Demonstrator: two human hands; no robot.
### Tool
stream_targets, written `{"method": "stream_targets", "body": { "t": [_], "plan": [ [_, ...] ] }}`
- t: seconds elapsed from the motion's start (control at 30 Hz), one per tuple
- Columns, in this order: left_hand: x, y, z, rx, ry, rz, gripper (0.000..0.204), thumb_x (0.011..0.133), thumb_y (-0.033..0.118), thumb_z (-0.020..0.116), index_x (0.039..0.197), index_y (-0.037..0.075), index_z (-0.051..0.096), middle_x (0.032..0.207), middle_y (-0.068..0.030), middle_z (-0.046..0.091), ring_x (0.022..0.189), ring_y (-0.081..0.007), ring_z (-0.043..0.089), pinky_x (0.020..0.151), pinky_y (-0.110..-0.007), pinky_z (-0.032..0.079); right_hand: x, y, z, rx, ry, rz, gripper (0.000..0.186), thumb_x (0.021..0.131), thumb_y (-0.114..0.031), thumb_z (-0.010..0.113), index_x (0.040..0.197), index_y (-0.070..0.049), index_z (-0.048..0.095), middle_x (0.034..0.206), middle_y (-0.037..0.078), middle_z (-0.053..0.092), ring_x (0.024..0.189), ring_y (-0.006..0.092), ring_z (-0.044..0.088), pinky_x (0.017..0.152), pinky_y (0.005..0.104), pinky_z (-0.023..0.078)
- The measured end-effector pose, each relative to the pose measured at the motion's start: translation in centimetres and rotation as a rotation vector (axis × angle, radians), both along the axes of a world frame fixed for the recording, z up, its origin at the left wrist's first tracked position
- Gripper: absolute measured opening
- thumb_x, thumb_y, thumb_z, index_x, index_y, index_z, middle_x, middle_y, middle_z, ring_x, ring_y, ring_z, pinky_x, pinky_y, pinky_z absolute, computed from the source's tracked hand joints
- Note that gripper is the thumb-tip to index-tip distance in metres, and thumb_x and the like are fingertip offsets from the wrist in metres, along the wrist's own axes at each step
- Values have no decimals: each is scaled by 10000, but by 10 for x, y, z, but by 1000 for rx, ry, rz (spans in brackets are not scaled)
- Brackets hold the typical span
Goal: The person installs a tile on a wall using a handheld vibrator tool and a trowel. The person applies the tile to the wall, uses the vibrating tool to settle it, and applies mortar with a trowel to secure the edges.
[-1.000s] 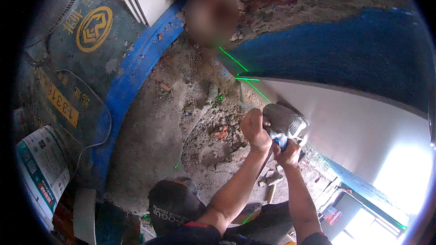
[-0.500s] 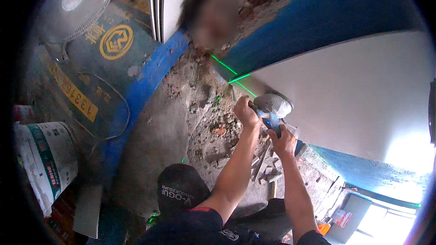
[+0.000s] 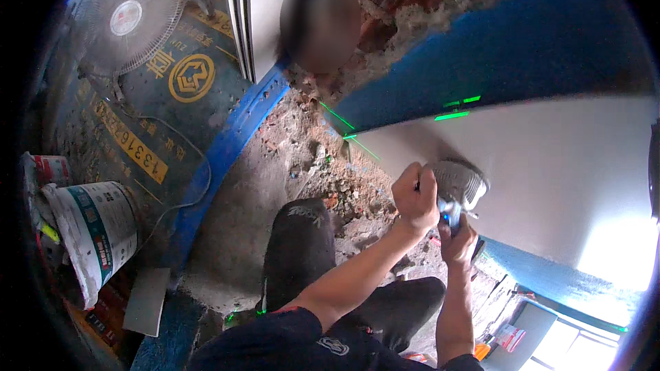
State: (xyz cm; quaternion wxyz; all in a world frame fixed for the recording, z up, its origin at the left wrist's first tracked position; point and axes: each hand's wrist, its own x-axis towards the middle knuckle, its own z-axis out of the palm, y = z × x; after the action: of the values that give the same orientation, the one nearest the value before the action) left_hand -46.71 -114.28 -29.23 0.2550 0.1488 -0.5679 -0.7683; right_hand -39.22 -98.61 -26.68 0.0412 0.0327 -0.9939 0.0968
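Blue wall [image 3: 509, 62], edged with bare brick and crumbling plaster, is showing above the white panel
White panel [image 3: 550, 158], large and smooth, is meeting the blue along its upper edge
Dark green sheet [image 3: 144, 120], yellow-printed, is lying far left of the white panel
Stacked pale boards [image 3: 268, 14], seen edge-on, are standing up and left of the white panel
Fan [image 3: 127, 17], round, caged, is facing up at the far upper left of the white panel
Bucket [image 3: 103, 227], white with a green band, is tilting well left of the white panel
Grey tool [image 3: 457, 182], ribbed round head, small blue light, is sitting before the white panel's lower left part, contact unclear
Left hand [image 3: 417, 199] is closing fist-like on the tool's left side, right hand [image 3: 459, 242] is curling around its near end, some fingers hidden
Green light lines [image 3: 452, 116] are crossing the white panel's upper edge
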Motion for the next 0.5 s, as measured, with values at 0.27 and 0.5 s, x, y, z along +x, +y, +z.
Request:
{"method": "stream_targets", "body": {
  "t": [0.27,0.5],
  "plan": [
    [5,-13,5,8,4,-106,224,844,99,495,659,6,411,604,-120,384,493,-316,379,464,-400,305,-2,3,-8,-1,65,95,649,786,-590,631,1019,15,618,637,162,585,522,355,593,498,419,476],
    [-2,-27,17,60,31,-202,203,836,67,512,662,6,426,619,-113,403,505,-283,399,461,-393,290,-10,-9,5,-61,-39,49,734,767,-668,605,1037,14,616,700,167,627,572,349,628,543,419,505]
  ]
}}
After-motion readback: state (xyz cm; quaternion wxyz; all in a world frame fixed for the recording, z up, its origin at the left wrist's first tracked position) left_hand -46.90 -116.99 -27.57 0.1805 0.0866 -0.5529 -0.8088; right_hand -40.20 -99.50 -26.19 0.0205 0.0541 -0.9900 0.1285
